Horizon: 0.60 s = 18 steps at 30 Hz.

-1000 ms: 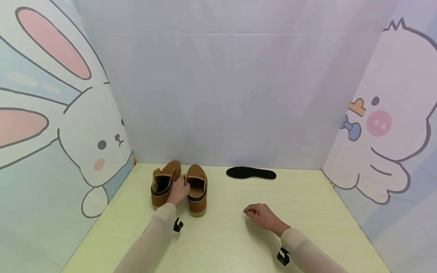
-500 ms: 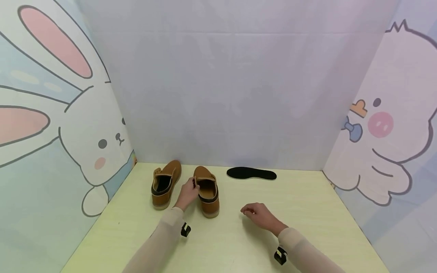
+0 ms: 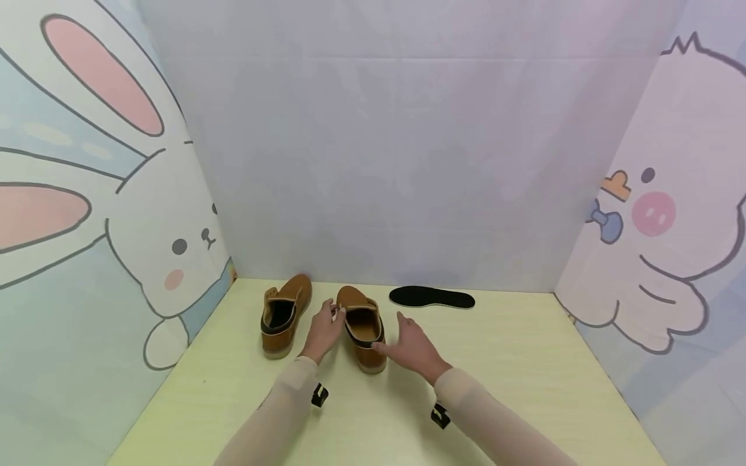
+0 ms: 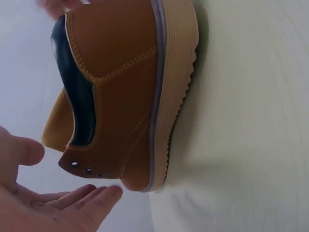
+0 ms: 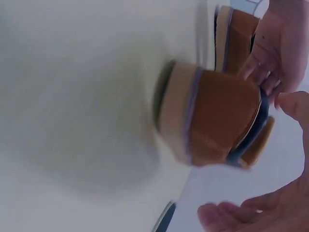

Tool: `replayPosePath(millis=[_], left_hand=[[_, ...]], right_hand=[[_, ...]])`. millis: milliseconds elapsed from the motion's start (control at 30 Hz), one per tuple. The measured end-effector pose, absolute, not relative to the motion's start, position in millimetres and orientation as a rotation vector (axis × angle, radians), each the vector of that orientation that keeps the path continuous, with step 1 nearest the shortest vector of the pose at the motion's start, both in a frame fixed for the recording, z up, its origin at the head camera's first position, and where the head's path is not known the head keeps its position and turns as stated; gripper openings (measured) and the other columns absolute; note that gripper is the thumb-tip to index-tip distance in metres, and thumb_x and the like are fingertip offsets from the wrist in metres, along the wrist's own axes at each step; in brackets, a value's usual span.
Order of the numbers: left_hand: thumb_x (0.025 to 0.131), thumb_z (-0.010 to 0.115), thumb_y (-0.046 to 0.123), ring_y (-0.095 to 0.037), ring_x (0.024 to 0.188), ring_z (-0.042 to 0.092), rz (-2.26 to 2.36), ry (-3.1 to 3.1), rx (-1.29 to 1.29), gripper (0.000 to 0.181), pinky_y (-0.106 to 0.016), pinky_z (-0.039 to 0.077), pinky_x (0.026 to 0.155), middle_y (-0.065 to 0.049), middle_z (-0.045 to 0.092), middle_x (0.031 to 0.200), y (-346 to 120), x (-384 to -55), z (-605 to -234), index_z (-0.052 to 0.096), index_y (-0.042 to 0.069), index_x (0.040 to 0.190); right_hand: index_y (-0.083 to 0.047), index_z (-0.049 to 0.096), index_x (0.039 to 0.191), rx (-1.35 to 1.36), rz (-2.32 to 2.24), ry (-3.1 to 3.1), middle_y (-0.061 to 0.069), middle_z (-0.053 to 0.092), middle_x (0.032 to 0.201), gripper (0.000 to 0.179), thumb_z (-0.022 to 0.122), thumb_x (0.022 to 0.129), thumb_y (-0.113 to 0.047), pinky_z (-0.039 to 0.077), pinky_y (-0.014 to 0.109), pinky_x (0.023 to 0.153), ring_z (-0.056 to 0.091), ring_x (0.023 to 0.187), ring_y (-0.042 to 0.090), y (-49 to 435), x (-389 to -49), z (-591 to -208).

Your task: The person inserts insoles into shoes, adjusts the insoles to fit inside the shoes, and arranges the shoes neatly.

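A brown shoe (image 3: 353,298) with a dark collar stands upright on the table, toe toward the back wall. My left hand (image 3: 324,330) is at its left front side; in the left wrist view, thumb and fingers are spread near the lace holes of the shoe (image 4: 120,116), not gripping it. On its right, my right hand (image 3: 416,348) reaches toward the heel with thumb and fingers apart. The right wrist view shows the shoe's heel (image 5: 217,116) between both hands. The matching brown shoe (image 3: 280,343) stands to the left, a dark lining inside it.
A black insole (image 3: 431,297) lies flat by the back wall, right of the shoes. The pale table (image 3: 524,375) is bounded by a plain back wall (image 3: 396,162) and printed side walls with a rabbit (image 3: 154,259) and a chick (image 3: 688,259).
The right-hand shoe has moved right, away from its mate, with my left hand, whose fingers have since loosened. My right hand has moved left to the shoe and spread its fingers.
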<state>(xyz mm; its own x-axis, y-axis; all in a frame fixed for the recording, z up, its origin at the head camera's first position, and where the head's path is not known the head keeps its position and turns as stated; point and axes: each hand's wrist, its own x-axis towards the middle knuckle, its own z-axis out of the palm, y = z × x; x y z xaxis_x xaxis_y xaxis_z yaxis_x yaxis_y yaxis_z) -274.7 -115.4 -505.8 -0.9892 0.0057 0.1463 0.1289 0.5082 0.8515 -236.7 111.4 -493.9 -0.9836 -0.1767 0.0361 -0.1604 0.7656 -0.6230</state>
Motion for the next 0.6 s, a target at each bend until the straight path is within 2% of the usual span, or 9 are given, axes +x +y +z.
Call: replayPosePath(millis=[133, 267, 467, 600], left_hand=[[0.108, 0.049, 0.022, -0.041, 0.138, 0.044, -1.471, -2.535, -0.141, 0.057, -0.056, 0.041, 0.106, -0.026, 0.046, 0.150, -122, -273, -499, 0.030, -0.003, 0.155], [0.107, 0.051, 0.019, -0.040, 0.137, 0.046, -1.456, -2.475, -0.169, 0.054, -0.057, 0.042, 0.105, -0.025, 0.050, 0.146, -125, -274, -497, 0.033, -0.001, 0.155], [0.109, 0.048, 0.021, -0.039, 0.137, 0.045, -1.482, -2.477, -0.178, 0.058, -0.055, 0.041, 0.106, -0.025, 0.046, 0.149, -131, -275, -497, 0.025, -0.001, 0.158], [0.109, 0.047, 0.021, -0.039, 0.135, 0.047, -1.486, -2.475, -0.182, 0.061, -0.055, 0.041, 0.106, -0.023, 0.047, 0.147, -135, -276, -496, 0.021, -0.002, 0.159]], right_hand=[[0.007, 0.021, 0.158, -0.237, -0.977, 2.944, 0.030, 0.036, 0.153, 0.123, 0.075, 0.077, -0.069, 0.044, 0.054, 0.104, 0.043, 0.137, 0.044, 78, -247, -492], [0.009, 0.017, 0.158, -0.155, -0.998, 2.952, 0.032, 0.037, 0.152, 0.128, 0.080, 0.075, -0.066, 0.046, 0.052, 0.102, 0.046, 0.134, 0.044, 58, -253, -497], [0.007, 0.013, 0.158, -0.053, -1.051, 2.923, 0.033, 0.045, 0.144, 0.123, 0.083, 0.078, -0.054, 0.049, 0.052, 0.097, 0.055, 0.123, 0.044, 46, -259, -505], [0.005, 0.023, 0.156, -0.059, -1.079, 2.921, 0.032, 0.052, 0.136, 0.109, 0.083, 0.080, -0.046, 0.050, 0.052, 0.095, 0.059, 0.118, 0.044, 45, -264, -506]])
